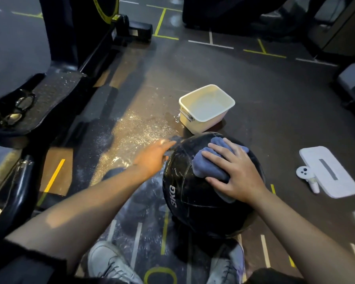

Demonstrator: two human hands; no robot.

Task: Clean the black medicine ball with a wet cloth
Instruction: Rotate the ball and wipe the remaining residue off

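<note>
Head view, white tub (203,122) just beyond ball (193,198), glasses (23,105) left

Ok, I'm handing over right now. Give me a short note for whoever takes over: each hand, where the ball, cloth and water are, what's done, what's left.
Left hand: open, fingers stretched to the ball's upper left side; contact is too blurred to tell.
Right hand: open, pressing the blue cloth flat on top of the black medicine ball, which sits on the floor.
White tub: holds water, on the floor just beyond the ball.
Done: the ball's top looks wet and streaked.
Left: probably the lower sides and underside.
</note>
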